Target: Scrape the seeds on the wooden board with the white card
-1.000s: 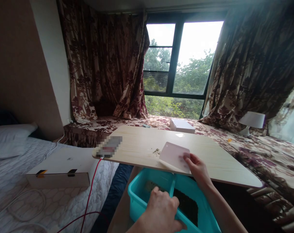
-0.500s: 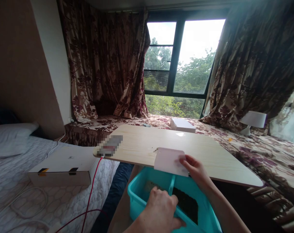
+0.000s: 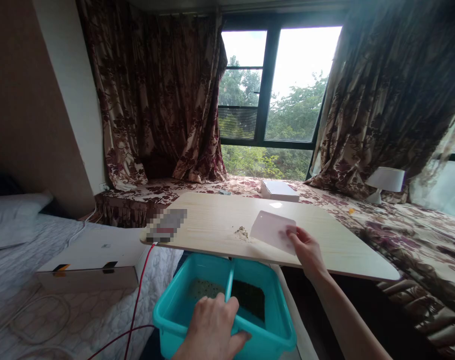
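My left hand is closed over the divider of a teal two-compartment plastic bin. The left compartment holds a shallow layer of pale, speckled grains, and the right one dark green-brown material. Between thumb and fingers, my right hand pinches one edge of a thin whitish plastic sheet. That sheet is tilted over the light wooden table. Just left of it, a small heap of mixed pale and dark grains lies near the table's front edge.
A blurred-out device with a red cable rests at the table's left end. A white box lies on the bed at left. Behind the table, another white box and a lamp stand on the window ledge.
My right hand has raised the sheet away from above the bin, uncovering more of the grain heap. The bin, with my left hand on its divider, has shifted left in view.
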{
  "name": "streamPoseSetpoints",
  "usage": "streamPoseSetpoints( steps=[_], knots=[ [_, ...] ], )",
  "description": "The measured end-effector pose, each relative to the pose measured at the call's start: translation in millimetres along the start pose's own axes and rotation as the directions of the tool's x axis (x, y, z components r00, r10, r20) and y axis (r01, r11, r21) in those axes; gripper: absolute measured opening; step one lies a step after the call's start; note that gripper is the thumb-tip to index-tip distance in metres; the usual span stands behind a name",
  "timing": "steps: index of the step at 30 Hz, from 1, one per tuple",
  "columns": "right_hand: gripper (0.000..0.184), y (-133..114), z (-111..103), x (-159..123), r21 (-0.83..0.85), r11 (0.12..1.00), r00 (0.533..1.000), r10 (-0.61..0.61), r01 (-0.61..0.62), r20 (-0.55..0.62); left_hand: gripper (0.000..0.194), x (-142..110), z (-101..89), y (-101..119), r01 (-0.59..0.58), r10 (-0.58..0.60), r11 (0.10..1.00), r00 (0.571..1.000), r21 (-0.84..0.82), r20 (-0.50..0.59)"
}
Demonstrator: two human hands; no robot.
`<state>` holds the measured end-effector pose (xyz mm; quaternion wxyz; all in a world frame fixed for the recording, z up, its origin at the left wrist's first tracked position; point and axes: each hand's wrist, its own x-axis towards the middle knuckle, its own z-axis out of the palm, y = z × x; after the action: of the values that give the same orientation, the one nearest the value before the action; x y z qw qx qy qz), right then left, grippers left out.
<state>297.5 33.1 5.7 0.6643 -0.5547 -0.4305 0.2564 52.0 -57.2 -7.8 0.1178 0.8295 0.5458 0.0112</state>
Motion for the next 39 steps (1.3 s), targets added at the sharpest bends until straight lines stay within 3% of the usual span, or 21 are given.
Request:
streamPoseSetpoints(
  steps=[12,20,30,39],
  knots=[
    [0.037,13,10,10,-0.060,0.997,0.998,-0.053,0.055,0.041,0.026,5,11.5,-10,-0.029,0.027,0.999,0.999,-0.046,-0.041],
    [0.038,5,10,4,-0.041,0.999,0.996,-0.032,0.035,0.080,0.025,4,15.2,-11,-0.011,0.008,0.998,0.999,-0.062,-0.046],
    [0.036,-2,13,-1,-0.062,0.997,0.995,-0.044,0.049,0.093,0.024,-5,2.0,-7,0.009,-0.009,0.997,1.000,-0.074,0.009],
    [0.034,-6,1,-8,-0.056,0.998,0.998,-0.025,0.028,0.054,0.019,-3,16.8,-15,0.003,-0.010,0.996,0.996,-0.084,-0.088]
  ],
)
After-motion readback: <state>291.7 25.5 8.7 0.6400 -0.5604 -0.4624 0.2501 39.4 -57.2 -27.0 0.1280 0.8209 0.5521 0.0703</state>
